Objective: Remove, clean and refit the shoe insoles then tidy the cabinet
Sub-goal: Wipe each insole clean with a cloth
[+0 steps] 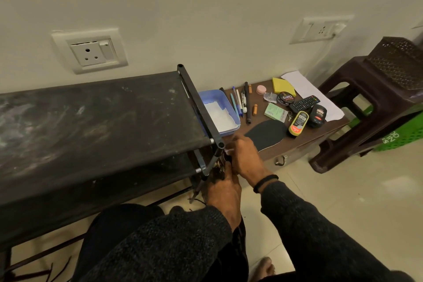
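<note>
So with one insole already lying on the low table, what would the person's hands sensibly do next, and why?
Probably draw the second insole out of the dark shoe. Both the left hand and the right hand are working at it beside the rack's corner post, while one black insole already lies on the brown table. What each grip holds is hidden.

The fingers of both the left hand (223,192) and right hand (243,158) are blurred and hidden behind the black metal shoe rack's corner post (211,162), so whatever they hold cannot be made out.
</note>
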A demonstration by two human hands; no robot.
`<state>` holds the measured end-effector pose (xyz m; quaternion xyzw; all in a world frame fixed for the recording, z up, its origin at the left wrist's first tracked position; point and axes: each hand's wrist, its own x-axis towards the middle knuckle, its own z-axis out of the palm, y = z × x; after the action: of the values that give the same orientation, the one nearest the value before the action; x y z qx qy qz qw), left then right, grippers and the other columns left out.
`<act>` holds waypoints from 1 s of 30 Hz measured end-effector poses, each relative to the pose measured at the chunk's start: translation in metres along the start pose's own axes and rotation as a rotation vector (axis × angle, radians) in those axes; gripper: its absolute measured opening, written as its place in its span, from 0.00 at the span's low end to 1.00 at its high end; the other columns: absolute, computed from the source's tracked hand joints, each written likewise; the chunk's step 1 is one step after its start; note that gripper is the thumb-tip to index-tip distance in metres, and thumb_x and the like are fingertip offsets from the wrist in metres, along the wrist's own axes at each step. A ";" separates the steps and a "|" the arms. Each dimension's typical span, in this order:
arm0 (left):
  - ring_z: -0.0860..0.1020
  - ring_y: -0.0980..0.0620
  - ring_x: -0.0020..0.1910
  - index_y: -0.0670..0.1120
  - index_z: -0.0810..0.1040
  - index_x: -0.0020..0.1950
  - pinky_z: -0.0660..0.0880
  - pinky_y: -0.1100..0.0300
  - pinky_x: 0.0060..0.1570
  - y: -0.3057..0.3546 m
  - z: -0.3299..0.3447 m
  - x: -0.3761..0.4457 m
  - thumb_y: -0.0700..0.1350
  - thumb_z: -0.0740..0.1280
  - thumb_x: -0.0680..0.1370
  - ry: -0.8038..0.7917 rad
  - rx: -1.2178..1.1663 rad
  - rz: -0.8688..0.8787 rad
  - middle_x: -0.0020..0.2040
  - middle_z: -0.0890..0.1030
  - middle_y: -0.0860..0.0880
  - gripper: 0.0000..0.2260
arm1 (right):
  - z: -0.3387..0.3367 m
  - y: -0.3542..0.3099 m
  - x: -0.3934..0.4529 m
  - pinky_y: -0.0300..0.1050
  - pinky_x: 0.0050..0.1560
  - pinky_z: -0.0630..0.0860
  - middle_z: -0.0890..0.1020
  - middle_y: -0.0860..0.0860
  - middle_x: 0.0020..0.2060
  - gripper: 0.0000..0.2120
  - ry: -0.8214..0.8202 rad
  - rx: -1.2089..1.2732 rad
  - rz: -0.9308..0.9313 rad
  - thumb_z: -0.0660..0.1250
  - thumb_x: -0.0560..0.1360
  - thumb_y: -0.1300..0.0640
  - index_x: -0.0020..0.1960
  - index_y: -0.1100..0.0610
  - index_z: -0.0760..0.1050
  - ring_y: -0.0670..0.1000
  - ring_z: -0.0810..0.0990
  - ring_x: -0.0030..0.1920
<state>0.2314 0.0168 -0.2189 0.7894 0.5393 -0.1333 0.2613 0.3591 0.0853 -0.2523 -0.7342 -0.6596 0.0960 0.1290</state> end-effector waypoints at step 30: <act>0.63 0.37 0.74 0.47 0.33 0.81 0.68 0.43 0.68 -0.007 0.019 -0.002 0.59 0.74 0.74 -0.010 0.225 0.070 0.80 0.30 0.49 0.55 | -0.018 -0.001 -0.044 0.40 0.49 0.78 0.82 0.55 0.52 0.09 0.004 0.036 -0.230 0.73 0.73 0.66 0.53 0.59 0.85 0.53 0.81 0.50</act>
<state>0.2253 0.0071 -0.2355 0.8314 0.4917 -0.1876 0.1782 0.3587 0.0407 -0.2366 -0.6515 -0.7374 0.0909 0.1534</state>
